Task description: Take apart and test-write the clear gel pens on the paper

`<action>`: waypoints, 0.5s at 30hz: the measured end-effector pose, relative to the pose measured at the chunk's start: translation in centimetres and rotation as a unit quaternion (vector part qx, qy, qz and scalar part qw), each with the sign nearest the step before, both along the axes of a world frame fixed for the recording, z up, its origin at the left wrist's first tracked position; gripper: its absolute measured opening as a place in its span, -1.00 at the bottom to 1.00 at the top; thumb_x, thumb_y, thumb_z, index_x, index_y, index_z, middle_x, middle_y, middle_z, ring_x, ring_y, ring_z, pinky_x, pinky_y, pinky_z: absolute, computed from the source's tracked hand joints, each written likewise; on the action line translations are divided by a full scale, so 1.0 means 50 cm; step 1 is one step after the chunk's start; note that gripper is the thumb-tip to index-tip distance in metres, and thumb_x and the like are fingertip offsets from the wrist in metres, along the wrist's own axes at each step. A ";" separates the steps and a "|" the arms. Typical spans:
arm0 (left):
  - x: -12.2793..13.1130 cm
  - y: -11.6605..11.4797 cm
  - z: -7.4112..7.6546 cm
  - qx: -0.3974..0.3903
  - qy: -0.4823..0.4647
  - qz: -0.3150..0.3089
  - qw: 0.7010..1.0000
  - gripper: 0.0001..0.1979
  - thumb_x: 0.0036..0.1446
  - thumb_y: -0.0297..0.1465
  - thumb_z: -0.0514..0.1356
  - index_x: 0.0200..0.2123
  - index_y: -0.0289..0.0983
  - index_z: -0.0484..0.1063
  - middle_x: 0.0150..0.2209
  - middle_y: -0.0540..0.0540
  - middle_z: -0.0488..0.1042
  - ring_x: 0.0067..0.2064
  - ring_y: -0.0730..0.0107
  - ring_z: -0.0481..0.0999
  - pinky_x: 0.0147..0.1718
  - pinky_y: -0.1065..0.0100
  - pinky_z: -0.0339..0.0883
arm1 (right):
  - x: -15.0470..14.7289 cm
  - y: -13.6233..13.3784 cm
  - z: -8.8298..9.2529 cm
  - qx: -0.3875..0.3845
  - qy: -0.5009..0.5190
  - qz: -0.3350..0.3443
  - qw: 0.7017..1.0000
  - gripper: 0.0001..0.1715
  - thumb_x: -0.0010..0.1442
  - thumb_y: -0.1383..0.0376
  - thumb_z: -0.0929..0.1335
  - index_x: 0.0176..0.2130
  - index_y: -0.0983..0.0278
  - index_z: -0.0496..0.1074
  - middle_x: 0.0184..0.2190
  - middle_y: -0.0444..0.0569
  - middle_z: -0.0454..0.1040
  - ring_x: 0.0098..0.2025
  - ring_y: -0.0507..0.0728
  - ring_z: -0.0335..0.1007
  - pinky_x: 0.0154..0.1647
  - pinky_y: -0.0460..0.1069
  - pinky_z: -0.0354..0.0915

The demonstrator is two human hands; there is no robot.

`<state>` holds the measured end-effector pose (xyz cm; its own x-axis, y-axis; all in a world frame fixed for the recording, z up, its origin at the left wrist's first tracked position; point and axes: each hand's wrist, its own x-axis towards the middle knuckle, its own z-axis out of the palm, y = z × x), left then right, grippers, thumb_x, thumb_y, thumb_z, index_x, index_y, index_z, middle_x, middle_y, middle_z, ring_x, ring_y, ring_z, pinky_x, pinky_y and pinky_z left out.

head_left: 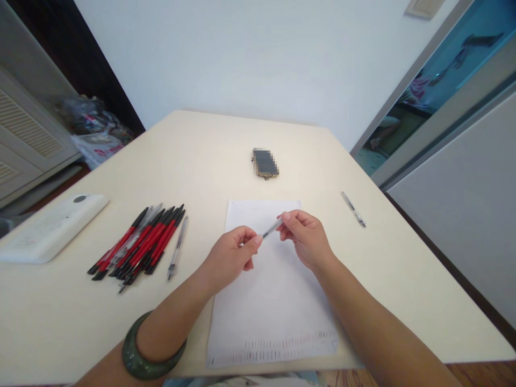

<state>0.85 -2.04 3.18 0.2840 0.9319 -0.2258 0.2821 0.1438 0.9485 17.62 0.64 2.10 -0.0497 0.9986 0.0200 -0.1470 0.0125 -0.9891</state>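
Note:
Between my two hands is a clear pen (272, 228), held above a white sheet of paper (274, 301). My left hand (236, 250) pinches its lower-left end, and my right hand (302, 234) pinches the upper-right end. My fingers cover both ends of the pen. Rows of short pen strokes run along the sheet's near edge. A heap of red and black pens (141, 242), with some clear ones among them, lies left of the paper. One clear pen (178, 247) rests just beside that heap. Another clear pen (353, 209) lies alone to the right.
A dark, pixelated object (266, 163) lies beyond the paper. At the table's left sits a white, rounded flat object (56, 226). The pale table (209, 156) meets a wall at the back. Plastic bags (97, 134) are on the left, and a person partly shows through the doorway.

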 end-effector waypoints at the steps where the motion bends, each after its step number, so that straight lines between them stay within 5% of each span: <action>1: 0.000 -0.001 -0.001 -0.003 -0.001 -0.006 1.000 -0.67 0.07 -0.14 -0.06 -0.49 -0.28 0.25 -0.67 0.06 0.25 -0.60 0.51 0.26 -0.57 0.45 0.13 | 0.000 0.000 0.000 0.001 0.003 0.001 1.000 -0.77 -0.01 0.16 0.32 -0.46 0.30 0.39 -0.59 -0.10 0.37 -0.60 -0.04 0.20 -0.54 -0.09 0.15; 10: 0.004 0.001 0.011 -0.013 -0.018 0.007 1.000 -0.78 0.02 -0.25 0.03 -0.49 -0.30 0.25 -0.58 0.07 0.26 -0.57 0.57 0.23 -0.55 0.48 0.14 | 0.001 0.001 -0.003 0.000 0.002 -0.002 1.000 -0.76 -0.01 0.17 0.32 -0.46 0.31 0.39 -0.62 -0.13 0.35 -0.61 -0.05 0.20 -0.55 -0.10 0.14; 15: 0.004 -0.002 0.016 -0.006 -0.005 -0.032 0.999 -0.66 0.08 -0.22 -0.08 -0.55 -0.32 0.28 -0.64 0.06 0.24 -0.59 0.56 0.21 -0.58 0.48 0.10 | -0.001 0.000 -0.006 0.002 0.005 0.004 1.000 -0.77 -0.01 0.17 0.32 -0.46 0.31 0.39 -0.62 -0.13 0.35 -0.61 -0.05 0.21 -0.55 -0.11 0.13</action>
